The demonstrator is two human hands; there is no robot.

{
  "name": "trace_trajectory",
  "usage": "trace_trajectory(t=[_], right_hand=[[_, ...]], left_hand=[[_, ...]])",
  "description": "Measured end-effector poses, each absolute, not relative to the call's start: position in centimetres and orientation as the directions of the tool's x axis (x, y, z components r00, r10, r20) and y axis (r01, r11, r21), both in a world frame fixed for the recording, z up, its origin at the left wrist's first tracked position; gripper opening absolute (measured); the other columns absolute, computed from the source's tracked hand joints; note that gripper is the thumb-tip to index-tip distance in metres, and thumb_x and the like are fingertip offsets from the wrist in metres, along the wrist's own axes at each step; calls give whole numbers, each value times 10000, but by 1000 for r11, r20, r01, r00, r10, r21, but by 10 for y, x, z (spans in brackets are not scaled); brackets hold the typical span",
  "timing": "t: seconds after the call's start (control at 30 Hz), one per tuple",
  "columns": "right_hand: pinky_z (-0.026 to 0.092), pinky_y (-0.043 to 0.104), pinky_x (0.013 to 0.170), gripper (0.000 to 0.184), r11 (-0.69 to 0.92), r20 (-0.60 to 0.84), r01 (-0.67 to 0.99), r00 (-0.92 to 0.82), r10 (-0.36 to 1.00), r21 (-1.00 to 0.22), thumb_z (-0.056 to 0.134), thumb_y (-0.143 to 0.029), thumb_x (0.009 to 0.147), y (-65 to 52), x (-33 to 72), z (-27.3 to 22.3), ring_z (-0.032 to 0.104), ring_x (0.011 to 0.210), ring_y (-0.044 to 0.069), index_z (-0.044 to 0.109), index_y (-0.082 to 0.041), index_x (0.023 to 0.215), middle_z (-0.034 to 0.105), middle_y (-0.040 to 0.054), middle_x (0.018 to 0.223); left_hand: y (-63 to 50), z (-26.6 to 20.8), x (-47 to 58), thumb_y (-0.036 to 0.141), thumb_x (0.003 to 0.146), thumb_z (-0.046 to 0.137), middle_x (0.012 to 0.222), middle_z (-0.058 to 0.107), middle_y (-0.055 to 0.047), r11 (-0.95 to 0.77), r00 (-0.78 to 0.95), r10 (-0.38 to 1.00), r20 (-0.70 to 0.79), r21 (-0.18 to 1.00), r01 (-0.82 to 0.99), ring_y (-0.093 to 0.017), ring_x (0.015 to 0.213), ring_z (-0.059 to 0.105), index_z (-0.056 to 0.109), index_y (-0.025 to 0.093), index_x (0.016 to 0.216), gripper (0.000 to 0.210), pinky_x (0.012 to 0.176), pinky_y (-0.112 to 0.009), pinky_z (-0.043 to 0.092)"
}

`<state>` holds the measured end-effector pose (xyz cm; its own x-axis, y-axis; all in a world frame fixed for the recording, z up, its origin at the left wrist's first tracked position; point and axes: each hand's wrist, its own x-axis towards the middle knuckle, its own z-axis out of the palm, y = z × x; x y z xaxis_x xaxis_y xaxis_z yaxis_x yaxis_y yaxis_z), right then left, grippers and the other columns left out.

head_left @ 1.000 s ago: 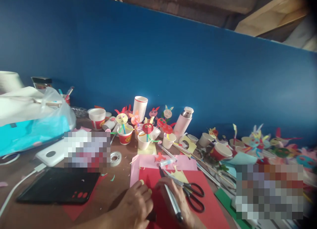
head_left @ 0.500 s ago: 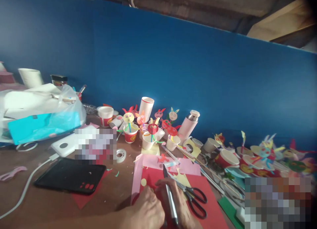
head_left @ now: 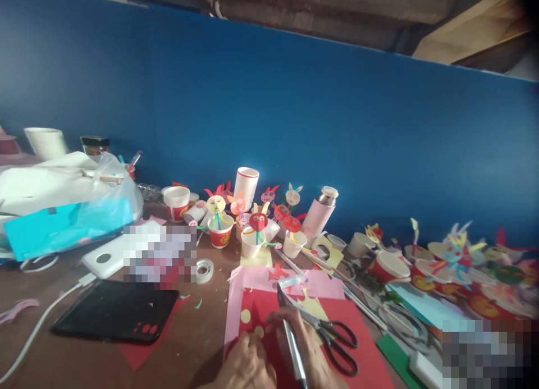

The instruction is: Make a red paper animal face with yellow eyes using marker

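My right hand (head_left: 301, 341) is closed around a marker pen (head_left: 297, 355) with a silvery barrel and a dark end pointing away from me. It rests over a sheet of red paper (head_left: 341, 321), which lies on pink paper (head_left: 233, 310). Beside it my left hand (head_left: 248, 362) is bunched on the red paper, fingers curled together; what they pinch, if anything, is hidden. Small yellow paper circles (head_left: 245, 316) lie by the left fingertips. Scissors (head_left: 339, 344) with black handles rest just right of my right hand.
Paper cups (head_left: 252, 243) with paper animal faces on straws stand behind. A pink flask (head_left: 319, 214) leans near the blue wall. A roll of tape (head_left: 204, 271) and a black phone-shaped item (head_left: 115, 311) lie leftward. More decorated cups (head_left: 389, 266) crowd the right.
The view has shifted slightly. My left hand has moved a little left and toward me, and a second yellow circle now shows by its fingertips. My right hand still holds the marker pen.
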<state>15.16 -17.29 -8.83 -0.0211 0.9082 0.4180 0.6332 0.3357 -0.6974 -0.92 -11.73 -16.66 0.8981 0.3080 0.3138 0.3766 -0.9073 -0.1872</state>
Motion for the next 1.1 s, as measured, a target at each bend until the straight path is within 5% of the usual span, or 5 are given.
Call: trace_trajectory(t=[0.23,0.5,0.8,0.93,1.1], right_hand=[[585,263,656,349,332,439,695,-27,898,-638,463,-26,789,-172,146,-86,708,799,206,617,-242,1015,729,28,880],[566,248,634,391,360,505,736,-29,862,-573,452,-10,745,-169,150,-101,695,759,192,608,-258,1003,704,8,851],[532,209,653,336,388,518,738,-60,853,-552,444,-44,791,-164,154,-112,671,734,154,587,-263,1002,690,-6,826],[510,223,645,270,403,547,758,-74,834,-512,446,-52,787,-163,153,-110,655,702,156,572,-245,927,698,5,804],[468,234,611,245,418,594,787,-81,800,-455,449,-60,750,-165,149,-104,611,629,156,556,-238,881,660,-5,709]], left_hand=[[-102,-170,-24,195,815,597,740,681,-80,-939,826,139,547,-190,285,-221,694,586,643,174,646,176,689,-337,444],[-93,-157,-18,208,750,678,600,597,-33,-953,787,87,610,-179,244,-190,594,514,599,176,609,164,651,-335,385],[-87,-135,-34,323,822,714,729,642,-2,-980,873,139,467,-63,190,-183,691,534,573,183,683,242,675,-306,367],[-81,-142,-35,445,715,777,760,640,-4,-989,920,146,365,34,143,-190,732,544,565,187,702,335,689,-306,387],[-77,-142,-32,296,680,755,753,619,-8,-973,943,202,265,162,163,-197,750,539,534,185,671,248,695,-305,400]])
